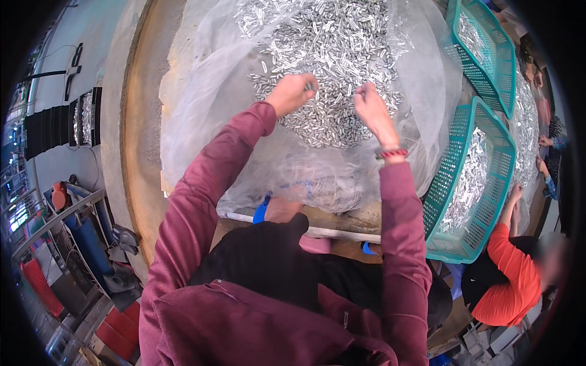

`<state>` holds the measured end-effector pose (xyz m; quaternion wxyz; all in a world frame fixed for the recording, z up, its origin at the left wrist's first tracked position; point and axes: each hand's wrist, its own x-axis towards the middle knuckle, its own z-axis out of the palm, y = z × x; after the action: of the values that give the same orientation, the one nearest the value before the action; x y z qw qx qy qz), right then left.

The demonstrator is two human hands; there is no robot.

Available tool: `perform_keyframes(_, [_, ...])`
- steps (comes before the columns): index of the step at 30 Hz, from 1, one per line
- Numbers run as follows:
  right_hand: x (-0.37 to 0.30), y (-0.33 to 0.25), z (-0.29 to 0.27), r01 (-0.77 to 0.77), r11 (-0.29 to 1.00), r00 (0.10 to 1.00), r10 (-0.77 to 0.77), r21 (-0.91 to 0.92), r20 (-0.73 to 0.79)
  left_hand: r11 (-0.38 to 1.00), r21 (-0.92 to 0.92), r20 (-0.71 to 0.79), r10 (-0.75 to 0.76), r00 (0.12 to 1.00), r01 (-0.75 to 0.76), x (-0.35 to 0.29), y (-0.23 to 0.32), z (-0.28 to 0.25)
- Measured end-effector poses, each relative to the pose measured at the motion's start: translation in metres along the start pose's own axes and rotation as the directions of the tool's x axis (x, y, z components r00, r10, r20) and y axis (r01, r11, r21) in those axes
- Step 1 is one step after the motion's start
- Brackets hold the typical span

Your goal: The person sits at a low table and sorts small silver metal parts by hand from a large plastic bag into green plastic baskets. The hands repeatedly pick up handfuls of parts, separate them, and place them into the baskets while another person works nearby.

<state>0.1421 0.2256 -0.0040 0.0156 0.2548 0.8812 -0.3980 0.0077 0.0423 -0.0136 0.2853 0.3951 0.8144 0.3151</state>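
Note:
A wide heap of small silver metal pieces (332, 46), short and rod-like, lies on a translucent plastic sheet (201, 122) in front of me. Over the heap's left side, my left hand (292, 94) is closed, with a bit of silvery grey showing at its curled fingertips, seemingly one or more of the metal pieces. My right hand (373, 110) hovers at the right part of the heap. Its fingers are pinched together, and whatever they hold is too small to make out. A red bracelet (392, 154) circles my right wrist.
Two teal plastic baskets (467, 247) with metal pieces in them stand along the right. Beyond them, a person in an orange top (510, 277) and other people's hands work at another pile (525, 140). At left, a raised edge (131, 122) borders the work surface; racks and crates stand lower left.

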Motion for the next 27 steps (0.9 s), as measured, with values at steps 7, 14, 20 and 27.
perform_keyframes(7, [0.012,0.002,0.045,0.129,0.832,0.986,-0.168,-0.540,-0.023,0.725,-0.663,0.156,-0.112,0.981,0.188,-0.007,0.003,-0.040])
perform_keyframes(14, [-0.029,-0.003,0.026,-0.027,0.982,0.995,0.044,-0.187,0.086,0.724,-0.657,0.179,-0.122,0.976,0.211,-0.002,-0.001,-0.029])
perform_keyframes(20, [-0.062,-0.008,0.010,-0.041,0.997,0.998,0.038,-0.068,-0.042,0.672,0.741,-0.367,0.376,0.851,0.023,-0.006,0.003,0.002])
perform_keyframes(27, [-0.087,-0.007,0.022,-0.089,0.967,0.992,0.108,0.241,-0.067,0.713,0.694,-0.002,0.139,0.990,-0.099,0.000,-0.003,0.049])
